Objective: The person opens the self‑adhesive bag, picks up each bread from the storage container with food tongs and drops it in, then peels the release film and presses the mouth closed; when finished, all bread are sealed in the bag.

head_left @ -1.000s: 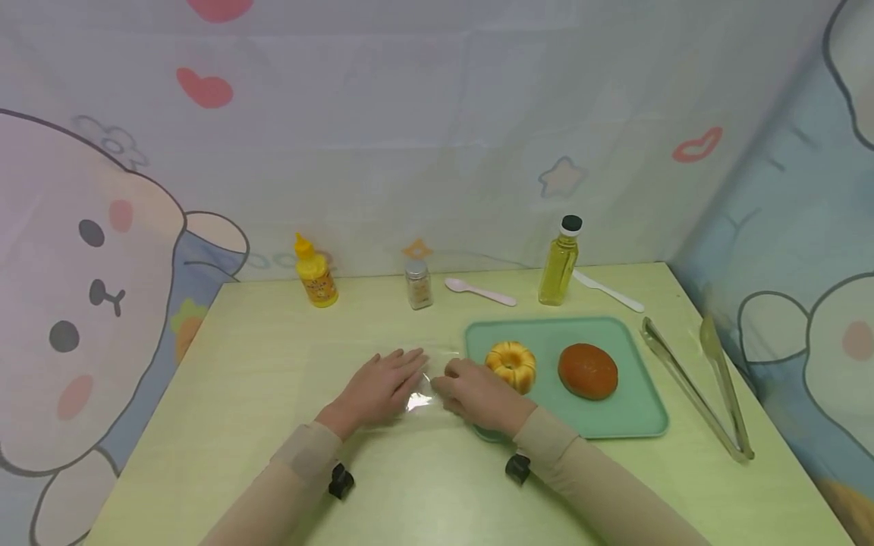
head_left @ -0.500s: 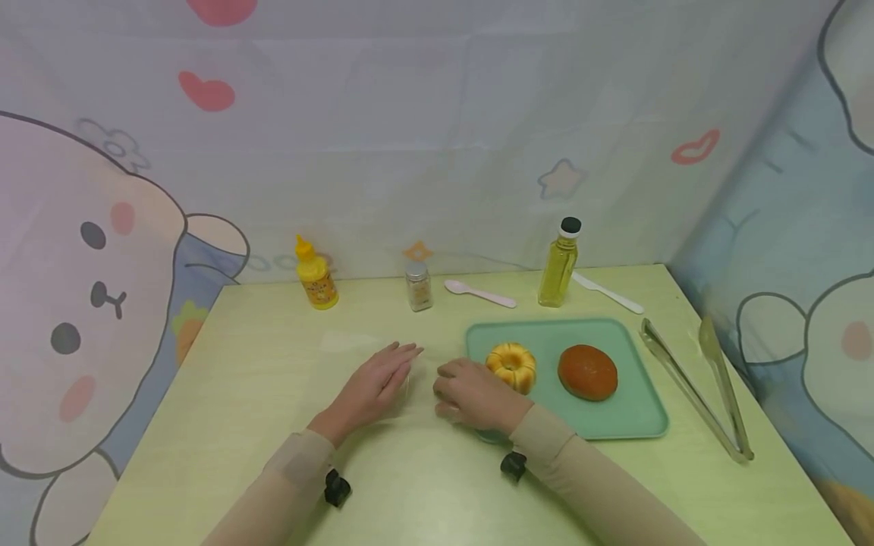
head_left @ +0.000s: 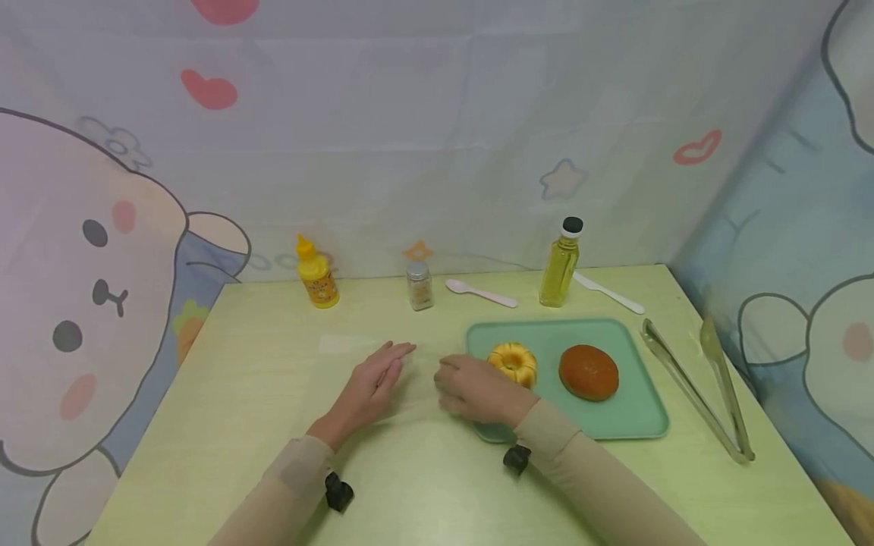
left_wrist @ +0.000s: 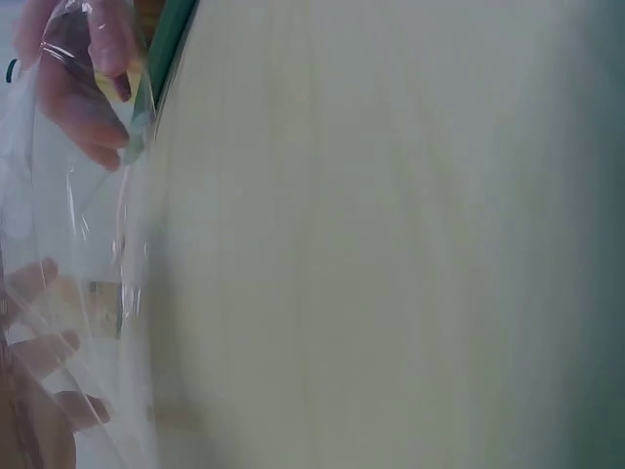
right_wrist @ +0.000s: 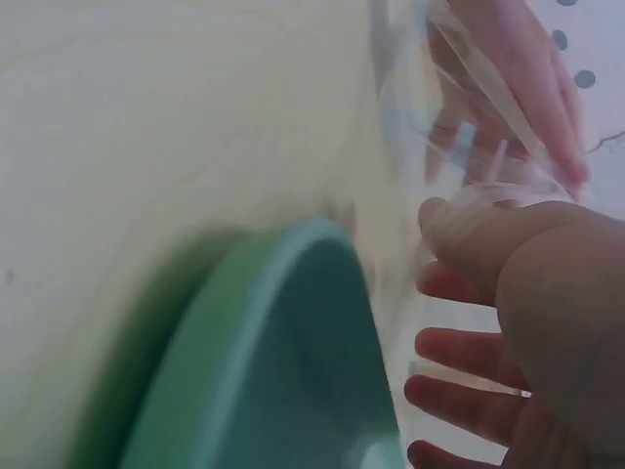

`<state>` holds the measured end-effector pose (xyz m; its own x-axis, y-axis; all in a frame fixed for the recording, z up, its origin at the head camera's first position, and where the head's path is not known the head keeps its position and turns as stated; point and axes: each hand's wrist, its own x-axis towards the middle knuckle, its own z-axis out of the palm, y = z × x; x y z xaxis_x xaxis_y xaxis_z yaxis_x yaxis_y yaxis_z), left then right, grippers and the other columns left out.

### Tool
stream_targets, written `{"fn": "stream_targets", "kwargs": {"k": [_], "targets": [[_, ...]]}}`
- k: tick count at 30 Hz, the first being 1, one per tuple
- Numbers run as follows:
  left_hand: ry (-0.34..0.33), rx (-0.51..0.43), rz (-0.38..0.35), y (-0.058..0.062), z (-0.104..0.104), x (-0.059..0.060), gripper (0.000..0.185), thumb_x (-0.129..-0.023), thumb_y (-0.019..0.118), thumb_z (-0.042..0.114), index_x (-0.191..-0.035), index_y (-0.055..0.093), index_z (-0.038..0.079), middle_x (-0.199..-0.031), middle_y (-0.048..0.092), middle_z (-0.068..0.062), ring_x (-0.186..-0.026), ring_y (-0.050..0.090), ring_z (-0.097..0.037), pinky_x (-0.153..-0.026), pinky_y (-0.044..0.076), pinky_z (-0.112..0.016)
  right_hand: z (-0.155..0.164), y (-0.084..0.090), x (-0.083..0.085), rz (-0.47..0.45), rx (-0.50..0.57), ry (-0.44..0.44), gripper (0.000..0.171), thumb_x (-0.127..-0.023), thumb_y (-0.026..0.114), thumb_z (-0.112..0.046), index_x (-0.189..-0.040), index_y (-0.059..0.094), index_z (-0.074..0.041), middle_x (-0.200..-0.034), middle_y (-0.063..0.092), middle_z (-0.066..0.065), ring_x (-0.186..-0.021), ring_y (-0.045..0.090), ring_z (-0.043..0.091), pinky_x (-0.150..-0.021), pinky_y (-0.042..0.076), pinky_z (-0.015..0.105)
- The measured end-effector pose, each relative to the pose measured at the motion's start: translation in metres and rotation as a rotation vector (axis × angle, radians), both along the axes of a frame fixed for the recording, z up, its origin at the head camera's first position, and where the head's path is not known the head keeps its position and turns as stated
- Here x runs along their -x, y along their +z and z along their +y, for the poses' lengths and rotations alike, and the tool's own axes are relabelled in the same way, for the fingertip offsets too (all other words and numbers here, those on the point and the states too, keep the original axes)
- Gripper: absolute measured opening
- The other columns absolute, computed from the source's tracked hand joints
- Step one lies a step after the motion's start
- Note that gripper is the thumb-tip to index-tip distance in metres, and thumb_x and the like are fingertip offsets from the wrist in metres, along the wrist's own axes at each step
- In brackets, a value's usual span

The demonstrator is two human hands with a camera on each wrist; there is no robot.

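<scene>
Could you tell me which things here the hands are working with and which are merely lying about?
In hand:
left hand
right hand
clear plastic sheet

Lying about:
green tray
ring cake
brown bun
tongs
oil bottle
yellow bottle

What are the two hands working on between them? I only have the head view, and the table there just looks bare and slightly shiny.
Observer: In the right wrist view a clear plastic film stands up from the table between the hands.
Operator: Is the right hand gripping it?
Observer: The right hand has its thumb against the film's creased edge and its fingers curled below, beside the green tray.
Operator: And the left hand?
Observer: In the left wrist view the left hand shows through the film, its fingertips lying against the sheet.
</scene>
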<state>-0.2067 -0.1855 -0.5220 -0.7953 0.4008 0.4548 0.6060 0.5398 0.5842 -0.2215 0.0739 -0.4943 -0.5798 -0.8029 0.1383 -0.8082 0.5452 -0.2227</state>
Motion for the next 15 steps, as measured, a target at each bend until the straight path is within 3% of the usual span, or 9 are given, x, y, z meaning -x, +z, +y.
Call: {"fn": "stream_targets", "kwargs": {"k": [3, 9, 15], "targets": [[0.016, 0.010, -0.023, -0.001, 0.001, 0.000, 0.035, -0.111, 0.049, 0.011, -0.143, 0.063, 0.005, -0.146, 0.063, -0.017, -0.141, 0.051, -0.047, -0.121, 0.036, -0.058, 0.004, 0.005, -0.001, -0.047, 0.029, -0.034, 0.032, -0.103, 0.069, -0.024, -0.128, 0.071, -0.005, -0.139, 0.064, 0.019, -0.132, 0.060, 0.035, -0.111, 0.051, 0.048], [0.028, 0.033, -0.077, 0.001, 0.004, -0.001, 0.037, -0.113, 0.047, 0.016, -0.145, 0.062, 0.006, -0.148, 0.060, -0.019, -0.144, 0.048, -0.047, -0.120, 0.033, -0.065, 0.021, 0.016, -0.004, -0.004, 0.116, -0.075, 0.036, -0.102, 0.071, -0.023, -0.133, 0.067, -0.005, -0.145, 0.061, 0.020, -0.134, 0.059, 0.036, -0.111, 0.050, 0.050], [0.008, 0.047, -0.085, 0.001, 0.004, 0.000, 0.037, -0.113, 0.048, 0.016, -0.146, 0.061, 0.004, -0.148, 0.060, -0.019, -0.143, 0.052, -0.037, -0.125, 0.032, -0.054, 0.058, 0.033, -0.009, -0.013, 0.206, -0.170, 0.043, -0.100, 0.075, -0.025, -0.138, 0.066, -0.008, -0.150, 0.057, 0.017, -0.135, 0.058, 0.035, -0.108, 0.052, 0.051]]}}
